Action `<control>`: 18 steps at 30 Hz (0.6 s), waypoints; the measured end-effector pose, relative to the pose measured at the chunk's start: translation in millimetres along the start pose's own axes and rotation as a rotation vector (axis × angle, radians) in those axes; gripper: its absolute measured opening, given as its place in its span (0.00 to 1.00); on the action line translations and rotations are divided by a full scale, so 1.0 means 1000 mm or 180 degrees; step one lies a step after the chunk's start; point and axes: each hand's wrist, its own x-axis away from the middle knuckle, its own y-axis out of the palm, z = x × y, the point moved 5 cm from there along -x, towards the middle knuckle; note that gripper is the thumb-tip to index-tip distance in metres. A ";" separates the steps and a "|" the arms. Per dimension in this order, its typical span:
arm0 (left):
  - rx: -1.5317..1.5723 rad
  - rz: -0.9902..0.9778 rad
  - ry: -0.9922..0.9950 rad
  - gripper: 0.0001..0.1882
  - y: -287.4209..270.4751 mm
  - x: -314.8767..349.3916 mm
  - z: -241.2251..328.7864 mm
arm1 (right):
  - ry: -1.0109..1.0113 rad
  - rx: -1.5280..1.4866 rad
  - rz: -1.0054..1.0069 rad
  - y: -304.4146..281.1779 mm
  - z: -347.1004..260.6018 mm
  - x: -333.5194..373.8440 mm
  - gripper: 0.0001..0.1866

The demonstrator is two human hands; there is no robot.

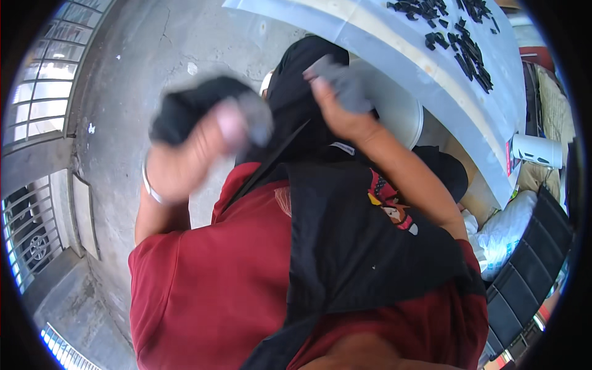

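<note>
My left hand (185,154), blurred by motion and with a pale bangle at the wrist, is closed around a dark soft-looking bundle (191,108). A grey patch (259,117) shows beyond its thumb; I cannot tell whether it belongs to the bundle. To the right, my right hand (348,117) pinches a crumpled grey piece (345,83), perhaps cloth, over my dark-clad lap. The two hands are apart. Loose black pieces (468,58), short chunks and longer strips, lie on the white-covered table (468,117) at the upper right.
A pale bucket (404,102) stands partly under the table's edge. Near the table's right corner is a white cup-shaped container (536,151). Below it are a plastic bag (512,231) and a black padded seat (530,271). Grey concrete floor (117,160) and barred openings (52,68) lie left.
</note>
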 end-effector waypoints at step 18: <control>0.0372 -0.2878 -0.0036 0.33 0.048 0.053 0.003 | 0.0981 -0.0461 0.0070 -0.058 -0.027 0.028 0.08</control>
